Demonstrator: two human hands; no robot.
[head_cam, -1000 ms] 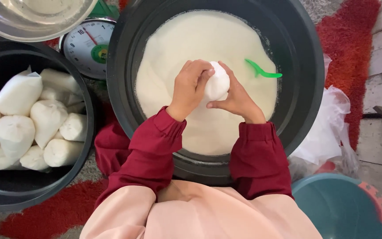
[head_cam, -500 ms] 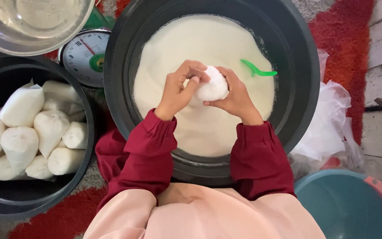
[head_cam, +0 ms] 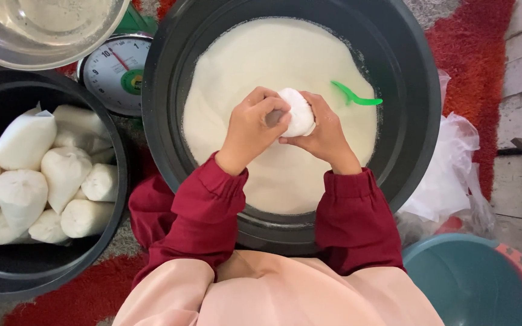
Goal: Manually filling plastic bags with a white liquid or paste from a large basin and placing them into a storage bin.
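Head view, looking straight down.

Item 1: your left hand (head_cam: 252, 130), over the middle of the big black tub (head_cam: 418, 78). Its fingers are curled together on the left end of a small white bag (head_cam: 297, 111).

Item 2: your right hand (head_cam: 324, 136), touching the same bag from 4 o'clock, with its fingers clamped round the bag's underside and right end. Both hands hold the bag just above the powder.

Item 3: the small white bag, plump and rounded, sitting between your two hands near the tub's centre.

Item 4: white powder (head_cam: 273, 54), filling most of the tub's floor.

Item 5: a green scoop (head_cam: 357, 96), lying on the powder at 2 o'clock from the bag, near your right hand but apart from it.

Item 6: a second black tub (head_cam: 13, 271) at 9 o'clock, holding a heap of filled white bags (head_cam: 49, 175).

Item 7: a round dial scale (head_cam: 116, 72) at 10 o'clock, between the two tubs, with a metal bowl (head_cam: 49, 27) just beyond it.

Item 8: loose clear plastic bags (head_cam: 448, 175) at 3 o'clock, beside the big tub.

Item 9: a teal bucket (head_cam: 472, 284) at 5 o'clock.

Item 10: a red rug (head_cam: 472, 42) beneath it all.
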